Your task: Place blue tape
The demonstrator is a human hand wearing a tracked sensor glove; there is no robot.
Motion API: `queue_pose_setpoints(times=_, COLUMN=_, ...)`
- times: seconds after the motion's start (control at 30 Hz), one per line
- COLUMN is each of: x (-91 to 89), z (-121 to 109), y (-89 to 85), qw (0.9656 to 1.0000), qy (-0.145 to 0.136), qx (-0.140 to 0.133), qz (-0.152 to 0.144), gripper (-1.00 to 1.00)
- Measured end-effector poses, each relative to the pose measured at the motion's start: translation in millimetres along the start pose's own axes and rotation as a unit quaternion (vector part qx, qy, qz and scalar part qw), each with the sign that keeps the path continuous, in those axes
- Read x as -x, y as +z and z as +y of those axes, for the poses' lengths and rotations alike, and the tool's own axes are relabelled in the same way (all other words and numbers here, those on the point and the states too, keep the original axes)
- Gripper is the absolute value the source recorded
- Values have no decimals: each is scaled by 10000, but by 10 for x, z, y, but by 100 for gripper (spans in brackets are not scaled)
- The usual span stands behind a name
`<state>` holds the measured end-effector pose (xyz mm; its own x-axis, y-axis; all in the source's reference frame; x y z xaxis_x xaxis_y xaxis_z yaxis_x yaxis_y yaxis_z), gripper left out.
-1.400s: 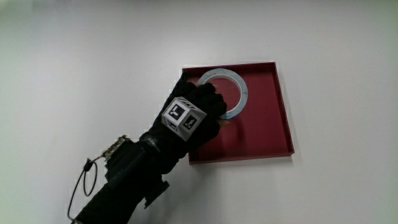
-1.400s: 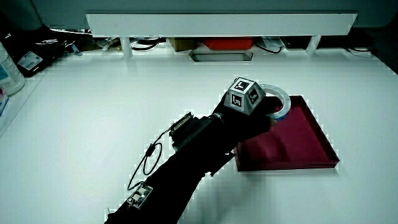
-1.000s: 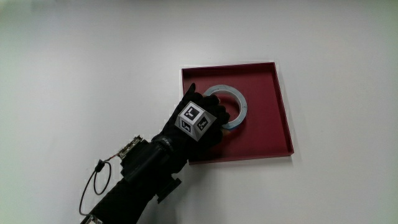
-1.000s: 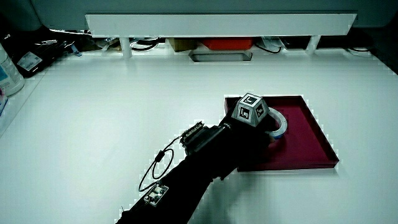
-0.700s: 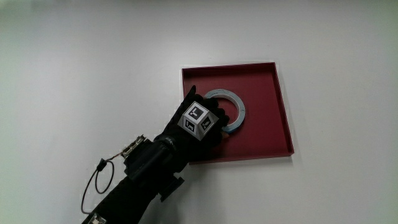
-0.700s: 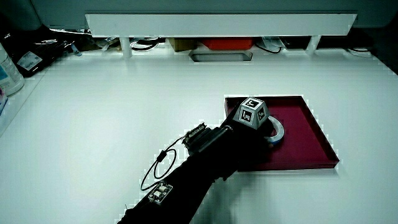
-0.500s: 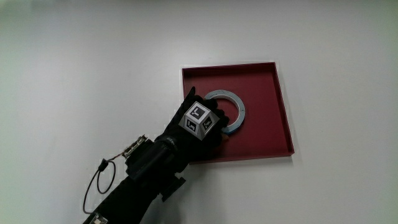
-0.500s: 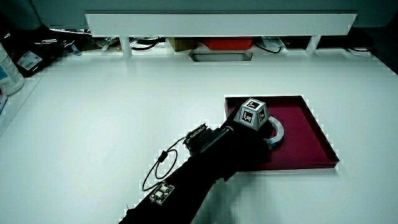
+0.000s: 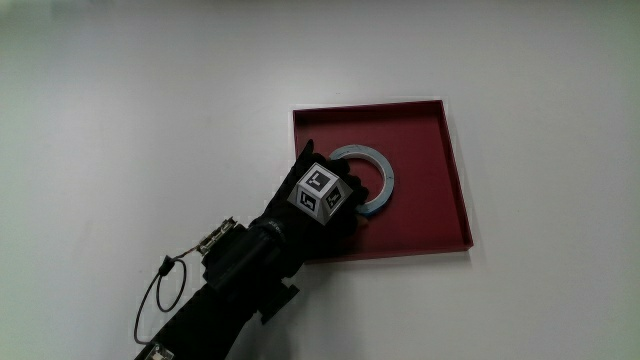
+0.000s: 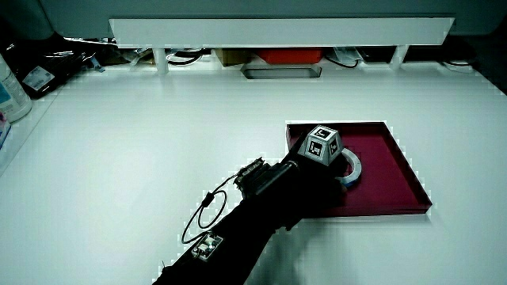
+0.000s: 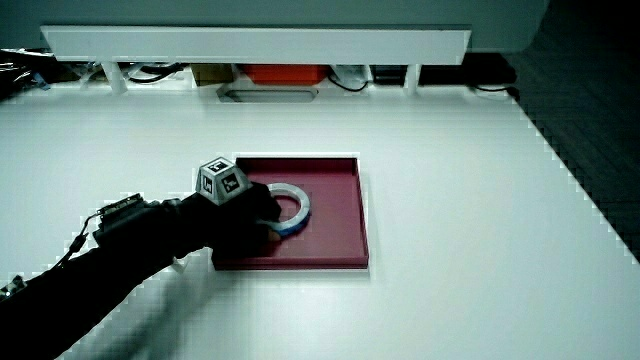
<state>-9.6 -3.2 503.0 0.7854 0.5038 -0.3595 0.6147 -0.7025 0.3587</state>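
Note:
The blue tape (image 9: 390, 176) is a pale ring with a blue edge, lying flat in the dark red tray (image 9: 430, 140). The hand (image 9: 335, 205) reaches into the tray over its rim nearest the person. Its fingers are closed on the part of the ring closest to the person and hide it. The patterned cube (image 9: 320, 193) sits on the hand's back. In both side views the tape (image 10: 355, 165) (image 11: 300, 201) rests on the tray floor (image 10: 396, 170) (image 11: 335, 225) with the hand (image 10: 317, 170) (image 11: 245, 215) against it.
A thin cable loop (image 9: 158, 292) hangs off the forearm onto the white table. A low white partition (image 10: 277, 30) runs along the table's edge farthest from the person, with a red box (image 10: 289, 55) under it. A bottle (image 10: 12, 83) stands at the table's edge.
The hand lowered the tape from above the tray rim down onto the tray floor. Over the last half second nothing has visibly moved.

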Motion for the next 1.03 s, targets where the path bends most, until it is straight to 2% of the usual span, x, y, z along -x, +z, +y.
queue_pose_setpoints(times=0.03, x=-15, z=-14, y=41, qw=10000, qy=14, qx=-17, qz=29, gripper=-49)
queue_pose_setpoints(times=0.1, x=2, z=-4, y=0, qw=10000, qy=-17, qx=-76, qz=1, gripper=-54)
queue_pose_setpoints(times=0.17, x=-8, z=-13, y=23, qw=10000, qy=31, qx=-2, qz=-80, gripper=-59)
queue_pose_setpoints(times=0.3, x=-15, z=-36, y=49, qw=10000, qy=67, qx=-28, qz=19, gripper=-70)
queue_pose_setpoints(times=0.37, x=15, z=-47, y=42, qw=9999, qy=65, qx=-35, qz=-157, gripper=-76)
queue_pose_setpoints(times=0.4, x=11, z=-75, y=92, qw=9999, qy=71, qx=-41, qz=-105, gripper=-78)
queue_pose_setpoints(times=0.5, x=88, z=-156, y=187, qw=9992, qy=34, qx=-207, qz=-348, gripper=-86)
queue_pose_setpoints(times=0.53, x=129, z=-196, y=234, qw=9981, qy=-134, qx=-361, qz=-475, gripper=-89)
queue_pose_setpoints(times=0.63, x=263, z=-350, y=383, qw=9931, qy=-148, qx=-525, qz=-1038, gripper=-97)
queue_pose_setpoints(times=0.67, x=290, z=-413, y=453, qw=9925, qy=-158, qx=-591, qz=-1056, gripper=-100)
queue_pose_setpoints(times=0.7, x=327, z=-475, y=502, qw=9902, qy=-84, qx=-581, qz=-1271, gripper=-100)
queue_pose_setpoints(times=0.8, x=435, z=-632, y=602, qw=9881, qy=-129, qx=-641, qz=-1395, gripper=-100)
queue_pose_setpoints(times=0.83, x=414, z=-709, y=731, qw=9909, qy=-187, qx=-634, qz=-1171, gripper=-100)
queue_pose_setpoints(times=0.87, x=559, z=-697, y=541, qw=9772, qy=-545, qx=-1053, qz=-1760, gripper=-100)
queue_pose_setpoints(times=0.9, x=486, z=-792, y=756, qw=9872, qy=-528, qx=-976, qz=-1142, gripper=-100)
queue_pose_setpoints(times=0.93, x=443, z=-865, y=906, qw=9927, qy=-559, qx=-866, qz=-624, gripper=-100)
queue_pose_setpoints(times=0.97, x=580, z=-875, y=749, qw=9832, qy=-554, qx=-1048, qz=-1387, gripper=-100)
queue_pose_setpoints(times=1.0, x=488, z=-969, y=979, qw=9933, qy=-427, qx=-858, qz=-646, gripper=-100)
queue_pose_setpoints(times=1.03, x=611, z=-987, y=847, qw=9868, qy=-447, qx=-1006, qz=-1187, gripper=-100)
